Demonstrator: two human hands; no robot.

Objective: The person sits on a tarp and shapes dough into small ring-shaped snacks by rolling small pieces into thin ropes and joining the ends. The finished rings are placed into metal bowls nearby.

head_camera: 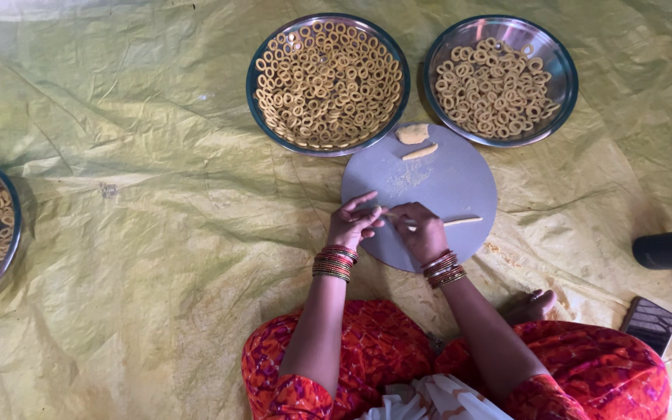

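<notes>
Now dough strip point(460, 221) between hands point(389, 222).

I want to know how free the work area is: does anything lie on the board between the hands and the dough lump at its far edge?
Only a short dough stick lies before the dough lump; otherwise the grey board is bare beyond both hands.

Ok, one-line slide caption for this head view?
Left hand and right hand shape a thin dough strip on a round grey board, beside two steel plates of dough rings.
</notes>
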